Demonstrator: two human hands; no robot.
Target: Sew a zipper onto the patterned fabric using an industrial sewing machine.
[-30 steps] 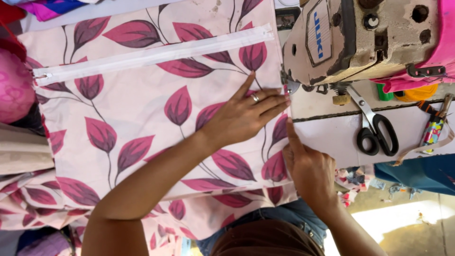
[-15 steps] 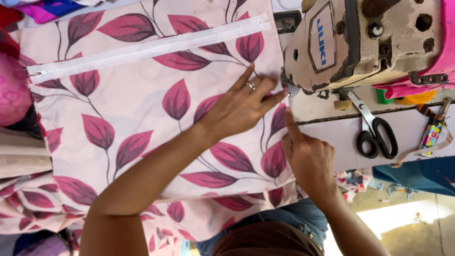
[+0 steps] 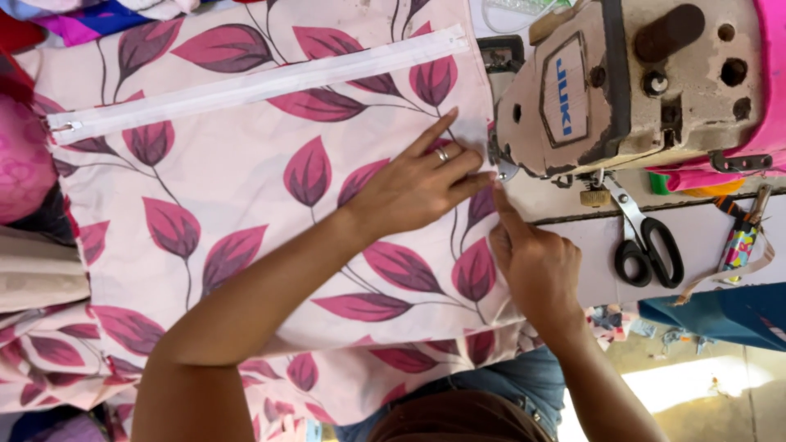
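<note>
spread over a pale sewing table, soft pink leaf-print cotton fabric lies under the left hand, open and pressing flat. right hand pinches its edge beside a worn beige sewing machine. limp, light cloth; best held near the seam.

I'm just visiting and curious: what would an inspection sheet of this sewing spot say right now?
Surface: pale sewing table, mostly covered by cloth.
Job's things: pink leaf-print fabric with a white zipper along one edge, its corner fed under a worn beige sewing machine.
Clutter: black-handled scissors, a patterned strap, pink cloth at the side, bright scraps behind the machine.
Hands: left hand flat on the fabric, ring on one finger; right hand pressing the fabric's edge beside the needle area.
Cables: nothing seen.
Surroundings: blue fabric below the table, scraps on the floor.
</note>
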